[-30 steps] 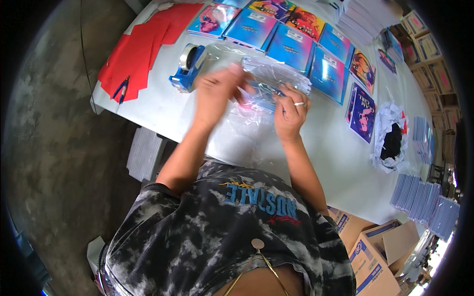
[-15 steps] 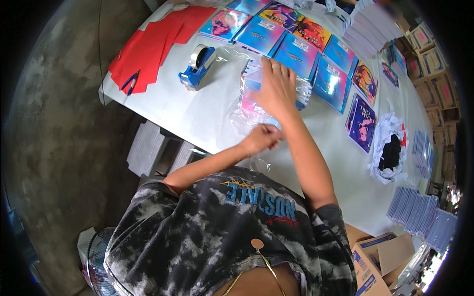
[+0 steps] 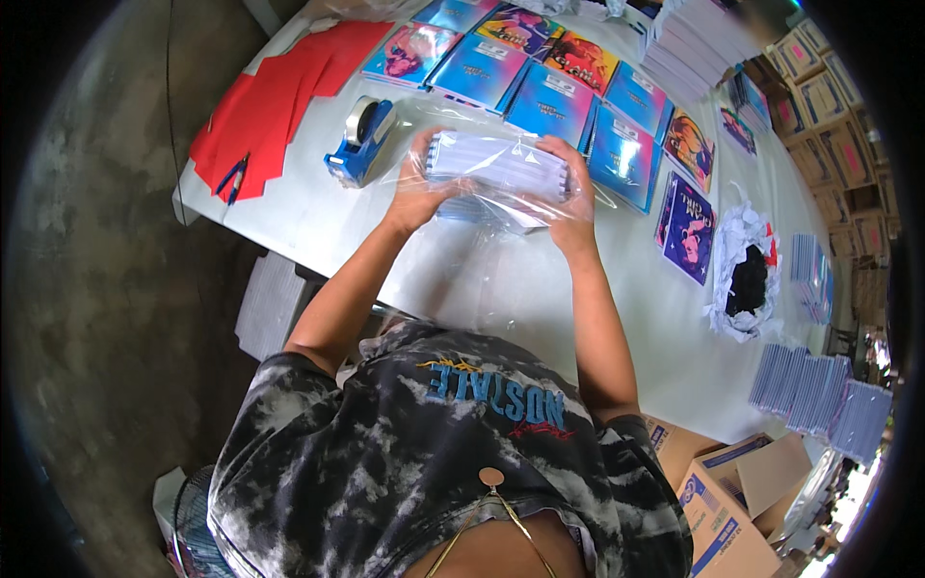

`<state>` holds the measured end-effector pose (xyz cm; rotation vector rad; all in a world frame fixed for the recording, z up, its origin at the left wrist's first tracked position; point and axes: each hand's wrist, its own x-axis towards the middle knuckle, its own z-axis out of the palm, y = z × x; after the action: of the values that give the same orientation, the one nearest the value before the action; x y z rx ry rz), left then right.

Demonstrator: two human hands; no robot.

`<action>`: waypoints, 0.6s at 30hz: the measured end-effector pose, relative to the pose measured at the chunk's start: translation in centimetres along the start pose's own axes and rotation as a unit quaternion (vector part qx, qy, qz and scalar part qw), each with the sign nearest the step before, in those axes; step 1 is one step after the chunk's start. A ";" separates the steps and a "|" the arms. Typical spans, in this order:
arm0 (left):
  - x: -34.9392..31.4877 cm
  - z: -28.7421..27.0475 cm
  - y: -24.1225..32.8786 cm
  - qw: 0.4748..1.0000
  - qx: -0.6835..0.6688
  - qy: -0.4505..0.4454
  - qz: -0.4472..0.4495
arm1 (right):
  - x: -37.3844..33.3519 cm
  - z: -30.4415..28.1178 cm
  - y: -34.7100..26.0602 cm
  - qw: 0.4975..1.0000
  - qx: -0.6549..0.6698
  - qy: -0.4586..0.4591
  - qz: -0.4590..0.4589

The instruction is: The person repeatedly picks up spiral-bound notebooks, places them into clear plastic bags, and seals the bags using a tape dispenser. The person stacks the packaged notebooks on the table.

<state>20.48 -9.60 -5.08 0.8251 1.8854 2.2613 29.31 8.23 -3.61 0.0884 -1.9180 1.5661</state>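
A stack of thin booklets in a clear plastic bag (image 3: 499, 171) is held just above the white table (image 3: 501, 289), spines toward me. My left hand (image 3: 422, 188) grips the stack's left end through the plastic. My right hand (image 3: 570, 197) grips its right end, fingers curled over the far edge. Loose plastic hangs below the stack toward the table. A blue tape dispenser (image 3: 361, 143) stands just left of my left hand.
Colourful blue and pink booklets (image 3: 568, 101) lie in rows across the far side of the table. Red paper sheets (image 3: 275, 96) lie at the far left. A white bag with dark contents (image 3: 744, 279) sits at right. Booklet stacks (image 3: 819, 395) and cardboard boxes (image 3: 723, 491) stand at lower right.
Earlier both hands worked at loose plastic, then the right hand reached far forward. Now both hands hold a bagged stack of booklets by its two ends.
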 end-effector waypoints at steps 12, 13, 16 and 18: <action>10.5 -2.6 10.4 0.942 0.114 0.209 0.236 | 4.9 -2.5 -8.7 0.930 -0.065 0.227 -0.282; 9.5 -4.5 8.5 0.953 0.107 0.182 0.218 | 1.7 -2.4 -7.8 0.939 -0.106 0.106 -0.311; 4.0 -4.1 1.2 0.993 0.093 0.019 0.073 | -2.9 0.8 -5.2 0.919 -0.265 -0.159 -0.243; 0.1 -1.9 0.5 0.998 0.049 -0.040 -0.016 | -2.6 2.7 -4.6 0.897 -0.362 -0.169 -0.189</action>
<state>19.63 -11.33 -4.78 0.8761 1.9713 2.0999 32.18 3.57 -1.24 0.4035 -2.4544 0.5433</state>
